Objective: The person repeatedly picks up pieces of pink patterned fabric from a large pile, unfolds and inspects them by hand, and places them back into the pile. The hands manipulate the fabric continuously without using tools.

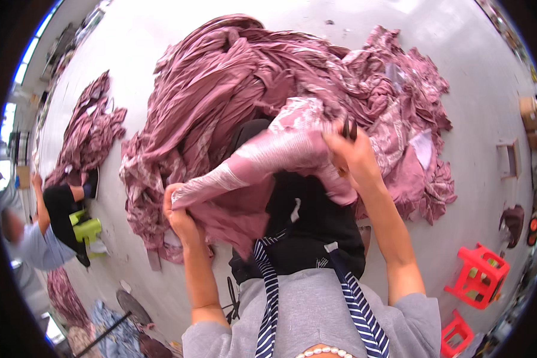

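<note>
A dusty-pink cloth (pixel 268 156) with pale patterned bands is stretched across my lap between both hands. My left hand (pixel 182 218) is closed on its lower-left end, thumb on top. At the cloth's upper-right end, my right hand (pixel 353 154) is closed on the fabric. From that hand stick up two dark prongs of a small tool, apparently thread snips (pixel 349 129); the rest is hidden by the fingers. Beyond my knees, a big heap of the same pink cloth (pixel 221 89) spreads over the floor, with white patches showing on its right side.
At left, another person (pixel 42 238) sits on a green stool (pixel 86 230) beside a smaller pink cloth pile (pixel 86 131). Red plastic stools (pixel 480 275) stand at the lower right. Blue cloth (pixel 110 328) lies at the lower left, and cardboard boxes (pixel 530 122) are at the far right.
</note>
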`<action>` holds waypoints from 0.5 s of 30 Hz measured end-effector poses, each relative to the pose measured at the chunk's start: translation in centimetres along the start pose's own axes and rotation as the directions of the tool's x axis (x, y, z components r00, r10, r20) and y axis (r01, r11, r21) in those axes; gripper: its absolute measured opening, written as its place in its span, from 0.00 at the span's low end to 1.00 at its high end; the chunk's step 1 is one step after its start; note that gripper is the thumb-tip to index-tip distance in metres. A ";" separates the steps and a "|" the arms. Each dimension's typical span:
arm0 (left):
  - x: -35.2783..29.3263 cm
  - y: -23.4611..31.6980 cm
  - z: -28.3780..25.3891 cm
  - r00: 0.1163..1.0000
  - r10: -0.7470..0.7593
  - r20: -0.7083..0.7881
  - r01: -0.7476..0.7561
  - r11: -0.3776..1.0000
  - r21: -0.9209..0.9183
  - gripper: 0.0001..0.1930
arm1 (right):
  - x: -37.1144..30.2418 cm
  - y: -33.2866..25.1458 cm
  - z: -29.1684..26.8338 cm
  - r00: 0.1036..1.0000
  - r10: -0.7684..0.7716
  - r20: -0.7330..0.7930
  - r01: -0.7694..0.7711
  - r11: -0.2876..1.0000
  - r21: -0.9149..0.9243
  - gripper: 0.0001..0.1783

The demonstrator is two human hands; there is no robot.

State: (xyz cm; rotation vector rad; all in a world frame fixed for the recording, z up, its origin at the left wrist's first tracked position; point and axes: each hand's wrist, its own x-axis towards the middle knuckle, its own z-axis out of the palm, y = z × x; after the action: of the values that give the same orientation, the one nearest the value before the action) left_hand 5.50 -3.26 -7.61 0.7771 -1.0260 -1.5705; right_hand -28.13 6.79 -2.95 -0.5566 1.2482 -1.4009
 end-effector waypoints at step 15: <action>4.0 2.3 8.2 0.620 0.607 0.498 -0.764 0.321 0.560 0.11 | -7.0 12.5 5.0 0.897 -0.071 0.437 0.319 0.787 -0.528 0.12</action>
State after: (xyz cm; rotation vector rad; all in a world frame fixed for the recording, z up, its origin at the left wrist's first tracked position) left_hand -1.71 -5.52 -1.99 0.5382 -1.9041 -0.3975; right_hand -16.72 13.66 -10.27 -1.3764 1.3014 -0.9643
